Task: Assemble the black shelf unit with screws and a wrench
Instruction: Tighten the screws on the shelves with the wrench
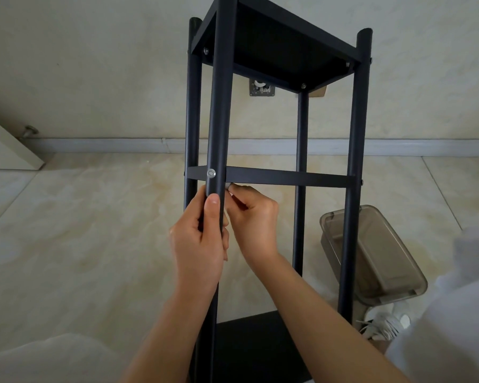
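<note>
The black shelf unit (pixel 274 45) stands in front of me with several round black legs, a top board, a middle board (pixel 282 176) seen edge-on and a bottom board. My left hand (pixel 202 241) grips the nearest leg (pixel 220 106) just below a silver screw (pixel 211 173) that sits in the leg at the middle board. My right hand (pixel 253 219) is curled just behind that leg under the middle board and pinches a small light-coloured piece (pixel 231 186); what it is cannot be made out.
A clear grey plastic box (pixel 371 252) lies on the tiled floor to the right of the shelf. White cord or packaging (pixel 385 324) lies below the box. A white cabinet corner (pixel 6 145) is at left. A wall socket plate (pixel 262 88) shows behind the shelf.
</note>
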